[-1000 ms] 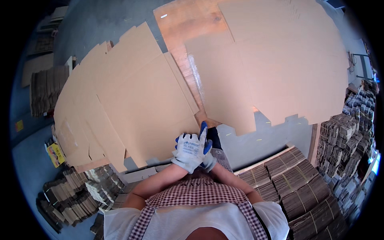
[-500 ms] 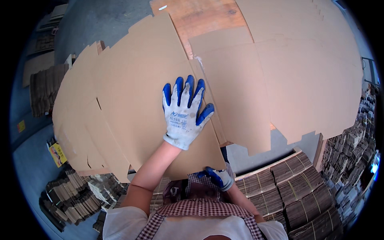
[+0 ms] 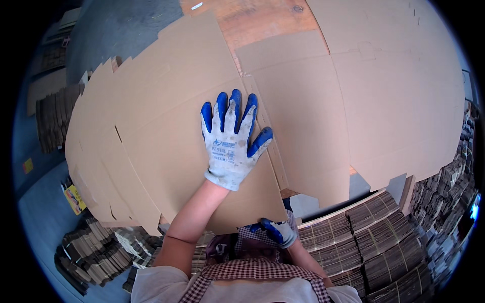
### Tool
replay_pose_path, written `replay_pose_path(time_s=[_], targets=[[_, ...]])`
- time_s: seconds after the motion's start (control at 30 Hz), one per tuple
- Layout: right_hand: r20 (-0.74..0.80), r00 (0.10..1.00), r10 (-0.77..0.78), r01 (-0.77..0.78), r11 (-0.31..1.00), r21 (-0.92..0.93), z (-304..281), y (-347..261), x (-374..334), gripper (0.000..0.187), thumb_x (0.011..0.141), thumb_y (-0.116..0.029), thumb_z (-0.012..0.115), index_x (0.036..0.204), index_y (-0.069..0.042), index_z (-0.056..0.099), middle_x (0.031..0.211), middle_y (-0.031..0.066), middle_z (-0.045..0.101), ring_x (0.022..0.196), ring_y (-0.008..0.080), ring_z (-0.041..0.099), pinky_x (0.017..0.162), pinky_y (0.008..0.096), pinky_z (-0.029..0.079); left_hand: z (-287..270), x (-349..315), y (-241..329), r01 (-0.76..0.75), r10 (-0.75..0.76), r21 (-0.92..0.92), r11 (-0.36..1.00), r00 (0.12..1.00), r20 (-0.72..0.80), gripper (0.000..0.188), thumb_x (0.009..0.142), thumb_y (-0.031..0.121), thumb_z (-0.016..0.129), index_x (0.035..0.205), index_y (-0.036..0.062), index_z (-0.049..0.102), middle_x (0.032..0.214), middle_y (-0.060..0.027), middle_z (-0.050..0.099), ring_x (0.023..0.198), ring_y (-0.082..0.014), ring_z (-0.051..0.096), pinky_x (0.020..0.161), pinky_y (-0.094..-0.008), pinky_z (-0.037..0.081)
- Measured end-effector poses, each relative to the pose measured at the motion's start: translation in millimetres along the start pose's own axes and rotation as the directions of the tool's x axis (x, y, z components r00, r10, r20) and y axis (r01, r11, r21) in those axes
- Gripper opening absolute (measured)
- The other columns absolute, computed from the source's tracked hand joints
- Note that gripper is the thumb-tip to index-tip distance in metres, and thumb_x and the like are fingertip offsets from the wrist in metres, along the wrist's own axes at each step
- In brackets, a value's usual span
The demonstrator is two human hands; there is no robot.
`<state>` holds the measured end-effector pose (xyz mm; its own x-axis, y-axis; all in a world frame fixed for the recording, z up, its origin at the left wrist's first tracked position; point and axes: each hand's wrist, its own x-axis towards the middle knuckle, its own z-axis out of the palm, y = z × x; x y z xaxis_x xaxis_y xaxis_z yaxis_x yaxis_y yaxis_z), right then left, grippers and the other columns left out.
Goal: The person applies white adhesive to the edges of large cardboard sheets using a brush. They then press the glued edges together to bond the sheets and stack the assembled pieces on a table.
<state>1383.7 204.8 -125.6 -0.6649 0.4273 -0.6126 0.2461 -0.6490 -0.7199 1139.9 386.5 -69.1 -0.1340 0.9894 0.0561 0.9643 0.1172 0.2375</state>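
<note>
My left hand (image 3: 230,139), in a white glove with blue fingertips, lies palm down with fingers spread on a brown cardboard sheet (image 3: 172,136). Slits and crease lines run across this sheet, and its right edge passes close to the thumb. At the sheet's near edge, in front of my body, is my right hand (image 3: 279,233), gloved the same way. Its fingers are curled together at the edge, and some of them are hidden. Another flat cardboard sheet (image 3: 303,121) lies to the right of my left hand.
Bare wooden board (image 3: 268,22) shows beyond the sheets. Strapped stacks of cardboard (image 3: 379,222) stand at the near right, with more piles (image 3: 439,197) at the far right. Further cardboard stacks (image 3: 93,252) are at the lower left. Grey floor (image 3: 121,30) shows at the upper left.
The view has shifted slightly, so the right-hand sheets appear farther right and lower. My left hand stays spread on the cardboard, and my right hand stays at its near edge.
</note>
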Motion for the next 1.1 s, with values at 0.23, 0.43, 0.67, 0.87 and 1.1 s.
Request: replay_pose_path(time_s=[0.23,0.43,0.67,0.87,1.1], targets=[[0.035,0.998,-0.043,0.045,0.997,-0.064,0,25,-5,0.024,0.093,-0.010,0.055,0.116,-0.004,0.058,0.114,0.0126,0.060,0.104,0.0259,0.059,0.088,0.0345,0.047,3,0,-1,-0.002,0.002,0.008,1.000,1.000,0.011,0.067,0.078,0.039,0.066,0.138,0.0154,0.046,0.143,-0.0145,0.039,0.133,-0.0359,0.033,0.111,-0.0549,0.018],[0.027,0.998,-0.061,0.064,0.992,-0.112,2,29,-4,0.026,0.092,-0.009,0.056,0.118,-0.005,0.058,0.114,0.0111,0.061,0.106,0.0242,0.059,0.088,0.0342,0.047,1,2,0,-0.010,0.009,0.019,1.000,1.000,0.019,0.067,0.078,0.041,0.066,0.138,0.0158,0.046,0.143,-0.0142,0.039,0.133,-0.0357,0.033,0.111,-0.0548,0.018],[0.018,0.995,0.099,-0.098,0.916,0.390,5,-4,8,0.026,0.092,-0.010,0.059,0.117,-0.003,0.058,0.106,0.0050,0.064,0.097,0.0153,0.060,0.082,0.0274,0.049,6,2,-3,-0.011,0.011,0.027,1.000,1.000,0.016,0.067,0.079,0.041,0.065,0.138,0.0167,0.045,0.144,-0.0137,0.038,0.134,-0.0351,0.032,0.111,-0.0550,0.018],[-0.047,0.998,0.050,-0.038,0.973,0.227,8,10,9,0.023,0.092,-0.009,0.059,0.113,-0.002,0.059,0.104,0.0043,0.064,0.095,0.0141,0.059,0.082,0.0269,0.049,5,4,-4,-0.025,0.024,0.039,0.999,0.999,0.023,0.064,0.080,0.040,0.065,0.137,0.0162,0.047,0.143,-0.0110,0.040,0.133,-0.0352,0.033,0.111,-0.0543,0.018],[-0.094,0.995,-0.017,0.036,0.978,0.207,12,14,8,0.025,0.091,-0.010,0.060,0.115,-0.002,0.059,0.103,0.0053,0.064,0.095,0.0139,0.059,0.081,0.0275,0.049,12,4,0,-0.047,0.045,0.074,0.996,0.999,0.023,0.059,0.078,0.038,0.066,0.132,0.0159,0.053,0.141,-0.0081,0.045,0.131,-0.0355,0.034,0.109,-0.0528,0.018]])
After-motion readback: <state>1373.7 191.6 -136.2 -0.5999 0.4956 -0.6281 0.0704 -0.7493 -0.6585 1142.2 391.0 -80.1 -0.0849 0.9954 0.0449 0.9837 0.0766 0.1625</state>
